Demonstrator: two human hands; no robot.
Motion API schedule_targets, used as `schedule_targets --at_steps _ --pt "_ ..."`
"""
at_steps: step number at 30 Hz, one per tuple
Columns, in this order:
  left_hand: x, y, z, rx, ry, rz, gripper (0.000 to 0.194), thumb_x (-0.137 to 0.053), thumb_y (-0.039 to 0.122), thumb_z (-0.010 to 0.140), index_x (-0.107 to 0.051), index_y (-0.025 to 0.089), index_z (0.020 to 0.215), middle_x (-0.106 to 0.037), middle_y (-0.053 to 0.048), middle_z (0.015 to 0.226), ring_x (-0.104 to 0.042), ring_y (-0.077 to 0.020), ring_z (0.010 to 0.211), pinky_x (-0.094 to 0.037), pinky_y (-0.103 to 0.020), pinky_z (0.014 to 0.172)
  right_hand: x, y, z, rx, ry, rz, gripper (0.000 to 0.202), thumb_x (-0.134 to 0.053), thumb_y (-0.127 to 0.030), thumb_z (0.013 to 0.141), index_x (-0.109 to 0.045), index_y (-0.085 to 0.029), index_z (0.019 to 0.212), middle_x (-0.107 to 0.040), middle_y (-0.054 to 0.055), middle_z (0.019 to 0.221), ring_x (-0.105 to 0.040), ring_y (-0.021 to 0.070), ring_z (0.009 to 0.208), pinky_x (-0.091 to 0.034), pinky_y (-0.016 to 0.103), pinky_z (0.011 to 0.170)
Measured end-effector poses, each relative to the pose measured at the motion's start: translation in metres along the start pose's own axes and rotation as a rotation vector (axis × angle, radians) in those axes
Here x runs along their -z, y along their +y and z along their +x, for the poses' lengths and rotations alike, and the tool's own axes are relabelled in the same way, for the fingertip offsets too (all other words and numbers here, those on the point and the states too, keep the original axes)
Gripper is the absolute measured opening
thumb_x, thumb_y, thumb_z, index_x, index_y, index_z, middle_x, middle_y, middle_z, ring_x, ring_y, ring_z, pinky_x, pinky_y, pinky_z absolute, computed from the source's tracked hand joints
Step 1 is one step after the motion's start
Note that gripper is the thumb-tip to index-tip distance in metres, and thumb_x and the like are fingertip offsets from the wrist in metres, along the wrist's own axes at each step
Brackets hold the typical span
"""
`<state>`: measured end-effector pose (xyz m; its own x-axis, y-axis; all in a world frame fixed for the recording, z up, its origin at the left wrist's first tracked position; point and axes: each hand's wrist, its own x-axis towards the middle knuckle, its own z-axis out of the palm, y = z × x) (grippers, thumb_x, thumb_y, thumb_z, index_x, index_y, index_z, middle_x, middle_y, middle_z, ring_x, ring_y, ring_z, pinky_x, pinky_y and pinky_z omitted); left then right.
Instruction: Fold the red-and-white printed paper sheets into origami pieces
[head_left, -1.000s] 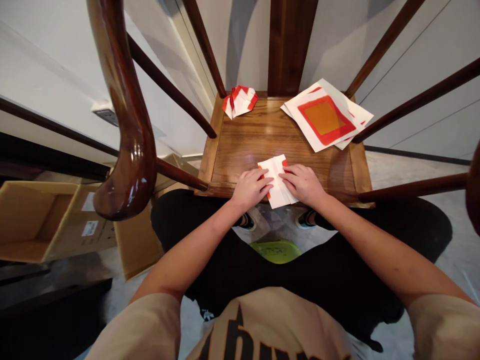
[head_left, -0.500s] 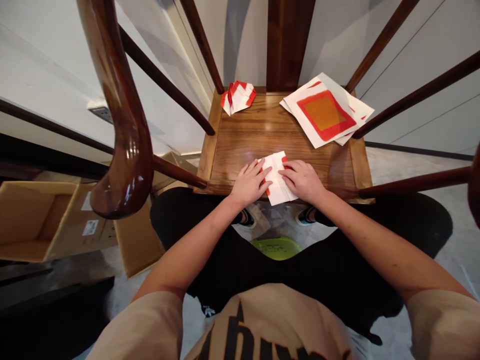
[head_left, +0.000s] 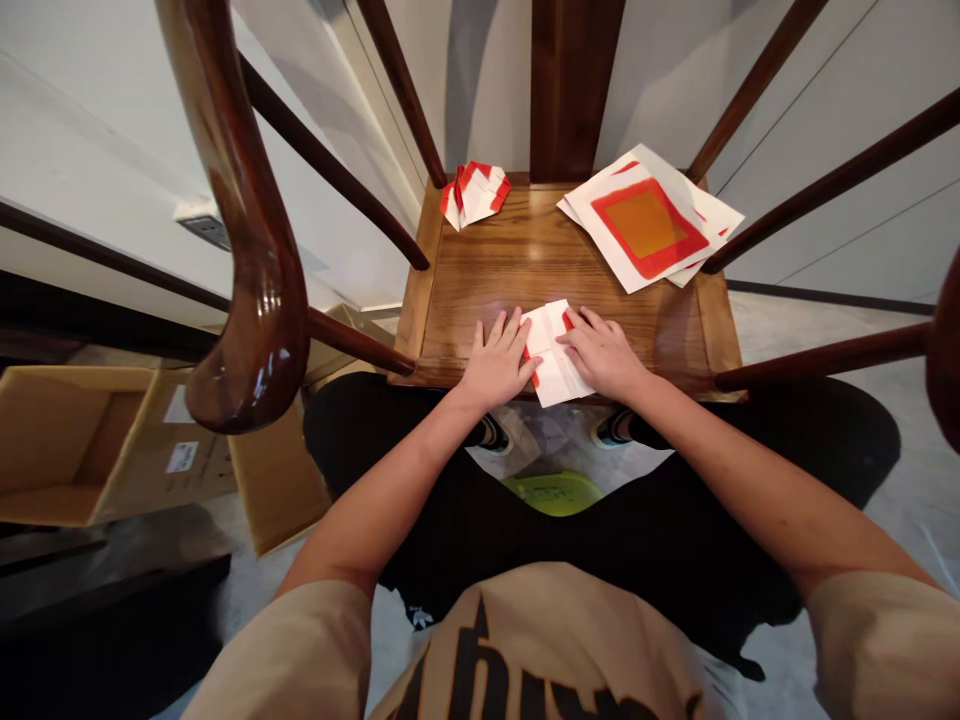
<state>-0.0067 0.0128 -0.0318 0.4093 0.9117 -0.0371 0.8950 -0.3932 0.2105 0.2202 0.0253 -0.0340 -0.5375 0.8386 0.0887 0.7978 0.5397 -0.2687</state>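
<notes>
A folded sheet of paper (head_left: 551, 350), white with red patches at its sides, lies at the front edge of the wooden chair seat (head_left: 495, 280). My left hand (head_left: 498, 362) rests flat with fingers spread, its thumb and fingertips on the paper's left side. On the right side of the paper lies my right hand (head_left: 602, 352), fingers stretched out and pressing down, covering part of that edge. Toward the back left of the seat sits a folded red and white paper piece (head_left: 475, 195). Several flat sheets (head_left: 649, 225) with a red and orange square lie stacked at the back right.
Dark wooden spindles surround the seat, and a curved armrest (head_left: 251, 330) juts in at the left. An open cardboard box (head_left: 150, 450) stands on the floor to the left. A green object (head_left: 556, 493) lies on the floor below the seat.
My left hand's fingers have spread wider and shifted slightly left. My right hand's fingers have fanned apart a little on the paper. The folded sheet stays almost in place.
</notes>
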Motion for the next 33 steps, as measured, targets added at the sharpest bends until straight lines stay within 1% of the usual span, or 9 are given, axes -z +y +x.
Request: schedule_targets --at_steps 5,7,10,13,18,22,25,30,33 --pt "0.004 -0.002 -0.005 -0.004 0.141 -0.043 0.07 -0.047 0.054 0.095 -0.033 0.017 0.153 -0.022 -0.016 0.163 -0.021 -0.0374 0.149 -0.017 -0.06 0.118 0.0 0.002 0.001 -0.023 0.002 0.042 0.037 -0.037 -0.032 0.1 -0.061 -0.019 0.125 -0.037 0.012 0.158 -0.031 0.037 0.144 -0.033 0.055 0.106" --pt "0.005 -0.002 -0.008 -0.079 0.199 -0.077 0.061 -0.049 0.049 0.095 -0.043 0.018 0.147 -0.032 -0.016 0.159 -0.032 -0.0351 0.144 -0.027 -0.055 0.115 -0.001 0.003 0.001 -0.032 0.017 0.05 0.036 -0.038 -0.032 0.1 -0.062 -0.02 0.123 -0.039 0.01 0.157 -0.032 0.0368 0.143 -0.034 0.055 0.106" --pt "0.007 -0.002 -0.013 -0.236 0.177 -0.126 0.04 -0.047 0.039 0.097 -0.06 0.021 0.131 -0.054 -0.013 0.142 -0.051 -0.0284 0.128 -0.041 -0.046 0.105 -0.003 0.006 0.002 -0.043 0.057 0.052 0.034 -0.04 -0.033 0.1 -0.062 -0.021 0.122 -0.042 0.01 0.154 -0.032 0.0367 0.143 -0.036 0.055 0.104" --pt "0.008 -0.002 -0.013 -0.303 0.15 -0.131 0.034 -0.048 0.035 0.098 -0.066 0.021 0.122 -0.061 -0.011 0.133 -0.055 -0.0267 0.12 -0.045 -0.044 0.098 -0.004 0.009 0.002 -0.038 0.119 0.05 0.032 -0.044 -0.033 0.099 -0.064 -0.022 0.12 -0.047 0.01 0.15 -0.034 0.0363 0.141 -0.036 0.054 0.104" --pt "0.009 -0.005 -0.014 -0.334 0.143 -0.117 0.033 -0.053 0.04 0.096 -0.069 0.025 0.12 -0.06 -0.011 0.135 -0.056 -0.0284 0.119 -0.046 -0.046 0.095 0.0 0.007 -0.002 0.045 0.222 0.055 0.026 -0.048 -0.031 0.098 -0.069 -0.021 0.11 -0.064 0.012 0.123 -0.052 0.0294 0.116 -0.039 0.045 0.093" --pt "0.007 -0.006 -0.02 -0.367 0.144 -0.107 0.029 -0.055 0.041 0.095 -0.071 0.024 0.112 -0.059 -0.012 0.137 -0.054 -0.0301 0.126 -0.046 -0.047 0.098 0.002 0.001 -0.008 0.165 0.174 0.04 0.024 -0.048 -0.031 0.099 -0.07 -0.022 0.1 -0.067 0.008 0.102 -0.054 0.0246 0.095 -0.038 0.039 0.082" --pt "0.009 -0.004 -0.026 -0.369 0.143 -0.089 0.031 -0.056 0.043 0.094 -0.071 0.021 0.108 -0.058 -0.013 0.139 -0.051 -0.0325 0.131 -0.046 -0.047 0.101 0.001 0.0 -0.009 0.195 0.13 0.059 0.022 -0.049 -0.03 0.098 -0.069 -0.022 0.1 -0.066 0.008 0.098 -0.052 0.0232 0.089 -0.037 0.037 0.078" --pt "0.017 -0.001 -0.033 -0.428 0.032 -0.012 0.051 -0.068 0.047 0.086 -0.063 0.018 0.127 -0.043 -0.019 0.152 -0.042 -0.0392 0.138 -0.041 -0.053 0.107 0.003 0.0 -0.007 0.163 0.125 0.149 0.02 -0.049 -0.028 0.097 -0.068 -0.021 0.098 -0.066 0.008 0.097 -0.052 0.0233 0.089 -0.038 0.037 0.08" --pt "0.017 -0.003 -0.034 -0.433 0.018 -0.006 0.043 -0.067 0.041 0.088 -0.064 0.021 0.126 -0.043 -0.017 0.152 -0.041 -0.0382 0.139 -0.042 -0.052 0.107 0.005 -0.001 -0.008 0.158 0.126 0.166 0.019 -0.05 -0.029 0.096 -0.067 -0.02 0.098 -0.065 0.008 0.095 -0.052 0.0239 0.089 -0.039 0.038 0.08"
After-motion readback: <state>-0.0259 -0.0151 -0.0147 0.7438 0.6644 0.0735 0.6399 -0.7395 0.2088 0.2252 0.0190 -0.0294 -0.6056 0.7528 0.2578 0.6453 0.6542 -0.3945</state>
